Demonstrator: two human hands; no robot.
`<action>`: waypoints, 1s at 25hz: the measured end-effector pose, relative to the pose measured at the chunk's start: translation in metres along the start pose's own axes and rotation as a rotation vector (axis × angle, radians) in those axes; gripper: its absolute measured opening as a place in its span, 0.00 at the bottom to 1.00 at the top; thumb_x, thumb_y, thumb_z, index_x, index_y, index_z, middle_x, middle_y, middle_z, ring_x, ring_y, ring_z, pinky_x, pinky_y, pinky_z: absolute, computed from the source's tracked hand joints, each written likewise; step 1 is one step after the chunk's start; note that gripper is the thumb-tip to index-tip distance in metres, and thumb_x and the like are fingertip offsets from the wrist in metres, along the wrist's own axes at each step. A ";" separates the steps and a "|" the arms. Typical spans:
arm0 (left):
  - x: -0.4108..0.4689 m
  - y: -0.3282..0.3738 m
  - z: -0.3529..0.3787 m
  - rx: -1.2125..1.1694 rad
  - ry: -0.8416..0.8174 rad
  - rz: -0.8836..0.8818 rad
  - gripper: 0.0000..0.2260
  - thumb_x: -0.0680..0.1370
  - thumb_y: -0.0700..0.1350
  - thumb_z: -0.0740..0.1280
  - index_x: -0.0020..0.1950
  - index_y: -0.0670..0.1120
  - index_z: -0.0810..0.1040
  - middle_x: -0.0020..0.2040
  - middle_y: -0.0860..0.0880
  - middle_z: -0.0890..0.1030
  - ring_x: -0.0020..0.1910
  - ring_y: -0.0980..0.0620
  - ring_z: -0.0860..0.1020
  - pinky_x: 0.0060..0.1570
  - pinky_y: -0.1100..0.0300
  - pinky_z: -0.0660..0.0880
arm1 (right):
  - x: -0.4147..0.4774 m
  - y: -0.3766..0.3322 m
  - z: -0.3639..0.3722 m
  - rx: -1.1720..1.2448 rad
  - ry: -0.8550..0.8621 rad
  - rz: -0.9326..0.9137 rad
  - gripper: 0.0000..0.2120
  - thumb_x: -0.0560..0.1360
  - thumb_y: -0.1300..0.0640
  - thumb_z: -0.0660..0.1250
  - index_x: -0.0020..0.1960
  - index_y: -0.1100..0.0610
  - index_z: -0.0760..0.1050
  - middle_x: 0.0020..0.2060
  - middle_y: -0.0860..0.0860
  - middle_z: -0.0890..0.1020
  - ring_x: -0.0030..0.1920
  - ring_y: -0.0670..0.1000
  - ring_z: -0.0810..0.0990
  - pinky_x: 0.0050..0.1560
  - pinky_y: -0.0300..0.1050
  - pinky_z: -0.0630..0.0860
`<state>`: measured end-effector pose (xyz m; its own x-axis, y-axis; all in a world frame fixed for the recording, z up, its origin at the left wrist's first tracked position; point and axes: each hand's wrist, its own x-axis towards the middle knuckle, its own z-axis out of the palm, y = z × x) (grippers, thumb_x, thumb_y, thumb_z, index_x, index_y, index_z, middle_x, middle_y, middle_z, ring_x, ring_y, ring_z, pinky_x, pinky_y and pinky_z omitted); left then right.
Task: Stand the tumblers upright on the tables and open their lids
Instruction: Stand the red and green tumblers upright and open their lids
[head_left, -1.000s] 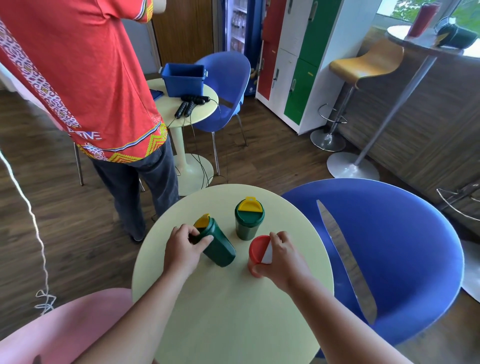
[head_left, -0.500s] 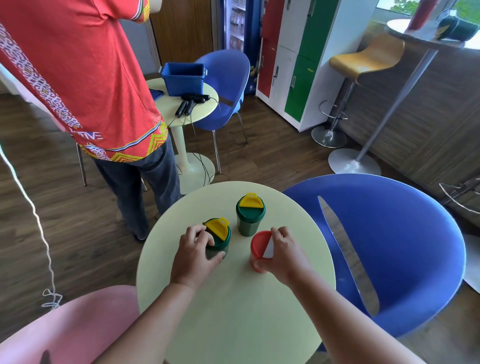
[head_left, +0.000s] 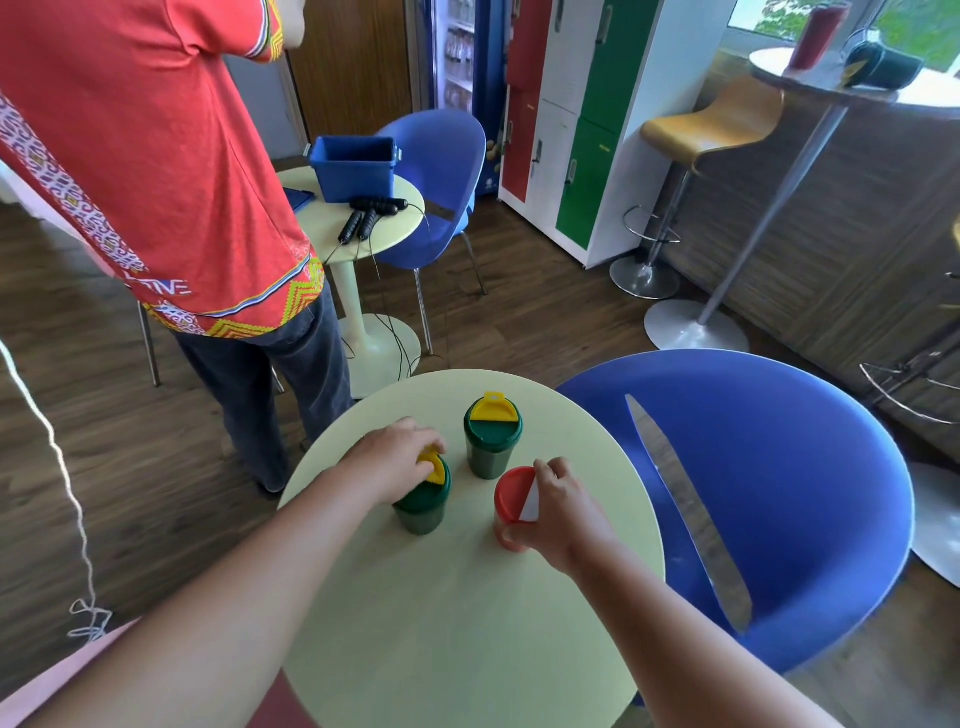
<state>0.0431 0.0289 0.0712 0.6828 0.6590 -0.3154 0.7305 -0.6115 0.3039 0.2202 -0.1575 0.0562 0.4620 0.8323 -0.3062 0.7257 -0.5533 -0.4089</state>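
The near green tumbler (head_left: 422, 506), tipped over a second ago, now stands upright on my round pale desk (head_left: 467, 613). My left hand (head_left: 390, 462) covers its far side, fingertips pinching the yellow flap (head_left: 434, 466); how far that flap is lifted I cannot tell. My right hand (head_left: 558, 512) wraps the red tumbler (head_left: 511, 501), hiding most of its body, fingers curled on the white flap. The second green tumbler (head_left: 492, 439) stands free between them, smooth plastic, flap closed. A glossy blue chair (head_left: 779, 493) curves beside the desk.
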 end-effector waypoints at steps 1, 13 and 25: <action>0.000 -0.006 0.001 -0.016 0.025 -0.068 0.10 0.78 0.53 0.67 0.59 0.60 0.79 0.63 0.50 0.79 0.59 0.44 0.79 0.59 0.50 0.76 | 0.000 0.000 0.000 0.001 0.000 0.000 0.50 0.66 0.40 0.78 0.80 0.55 0.59 0.69 0.51 0.69 0.66 0.58 0.74 0.60 0.52 0.78; -0.028 0.011 0.057 -1.293 0.211 -0.576 0.16 0.82 0.42 0.65 0.70 0.48 0.74 0.53 0.36 0.83 0.39 0.32 0.87 0.31 0.50 0.84 | -0.002 0.007 0.004 0.033 -0.012 -0.023 0.52 0.68 0.40 0.76 0.83 0.54 0.53 0.75 0.51 0.67 0.71 0.57 0.71 0.65 0.49 0.74; -0.021 0.046 0.062 -1.338 0.320 -0.599 0.16 0.81 0.42 0.66 0.69 0.49 0.75 0.59 0.38 0.81 0.33 0.36 0.87 0.34 0.47 0.86 | 0.013 0.002 -0.005 0.137 0.009 0.022 0.57 0.66 0.45 0.78 0.84 0.53 0.49 0.72 0.53 0.73 0.68 0.58 0.73 0.62 0.50 0.74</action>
<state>0.0625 -0.0401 0.0357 0.1342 0.8332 -0.5364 0.2263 0.5012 0.8352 0.2305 -0.1482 0.0560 0.4822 0.8197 -0.3091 0.6389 -0.5704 -0.5162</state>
